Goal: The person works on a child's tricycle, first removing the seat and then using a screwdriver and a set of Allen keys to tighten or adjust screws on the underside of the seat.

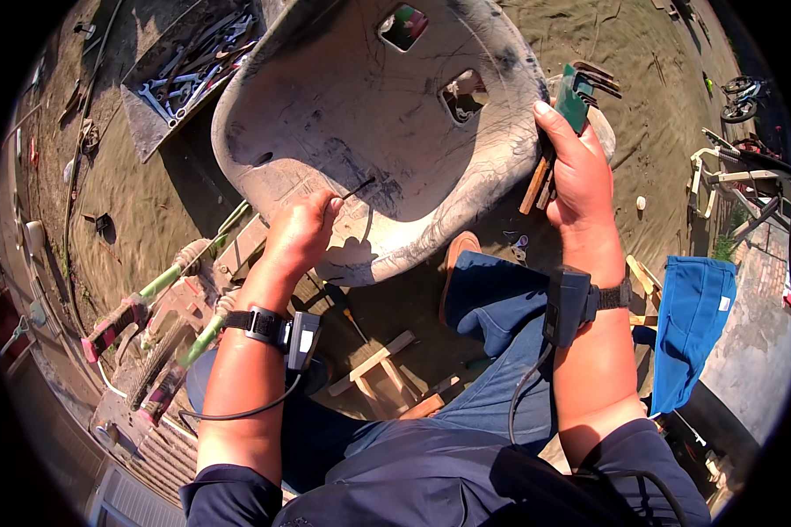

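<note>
Thin dark rod [359, 188], probably a hex key already out, is pinched in the left hand [299, 232] over the worn seat [312, 105]; fingers of the right hand [578, 171] grip the green holder [572, 101], where several bent keys [598, 81] remain.

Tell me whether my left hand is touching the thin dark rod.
Touching. The head view shows the left hand closed on the thin dark rod, one end sticking out beyond the thumb.
</note>
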Demonstrator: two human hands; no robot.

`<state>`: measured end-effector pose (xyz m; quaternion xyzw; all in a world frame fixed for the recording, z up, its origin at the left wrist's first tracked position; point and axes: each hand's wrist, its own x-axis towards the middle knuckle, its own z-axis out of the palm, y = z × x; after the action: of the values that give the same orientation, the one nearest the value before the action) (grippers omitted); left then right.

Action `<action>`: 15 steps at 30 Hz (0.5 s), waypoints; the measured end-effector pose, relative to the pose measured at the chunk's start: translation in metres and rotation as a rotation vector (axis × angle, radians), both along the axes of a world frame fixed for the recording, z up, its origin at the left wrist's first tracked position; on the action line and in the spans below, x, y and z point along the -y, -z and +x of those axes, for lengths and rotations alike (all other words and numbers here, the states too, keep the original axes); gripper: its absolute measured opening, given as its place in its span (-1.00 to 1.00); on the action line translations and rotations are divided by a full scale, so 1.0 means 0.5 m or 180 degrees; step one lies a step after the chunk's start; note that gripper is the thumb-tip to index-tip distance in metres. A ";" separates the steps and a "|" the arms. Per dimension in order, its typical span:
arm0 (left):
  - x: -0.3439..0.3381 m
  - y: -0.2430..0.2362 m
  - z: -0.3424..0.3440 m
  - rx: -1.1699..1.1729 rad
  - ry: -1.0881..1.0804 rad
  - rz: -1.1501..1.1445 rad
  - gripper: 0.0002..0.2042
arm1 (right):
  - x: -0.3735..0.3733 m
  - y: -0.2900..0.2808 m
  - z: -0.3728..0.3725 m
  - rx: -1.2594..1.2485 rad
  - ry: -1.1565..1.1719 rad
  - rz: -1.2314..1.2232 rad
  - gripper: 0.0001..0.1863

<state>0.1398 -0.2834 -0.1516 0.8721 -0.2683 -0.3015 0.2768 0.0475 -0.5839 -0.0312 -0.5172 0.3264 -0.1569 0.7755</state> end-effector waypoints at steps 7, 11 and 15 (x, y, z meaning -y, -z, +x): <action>0.019 0.023 -0.024 0.0509 -0.0391 -0.0235 -0.76 | 0.003 0.003 -0.007 0.0008 -0.0076 0.0013 -0.80; 0.017 0.043 -0.029 0.0255 -0.0681 -0.0409 -0.75 | -0.004 -0.003 -0.004 0.0065 -0.0045 -0.0038 -0.77; 0.013 0.067 -0.036 0.0402 -0.0794 -0.0478 -0.74 | -0.005 0.000 -0.004 0.0077 -0.0049 -0.0020 -0.75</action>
<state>0.1217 -0.2901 -0.1852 0.8927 -0.1966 -0.1884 0.3591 0.0455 -0.5814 -0.0311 -0.5202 0.3126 -0.1582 0.7789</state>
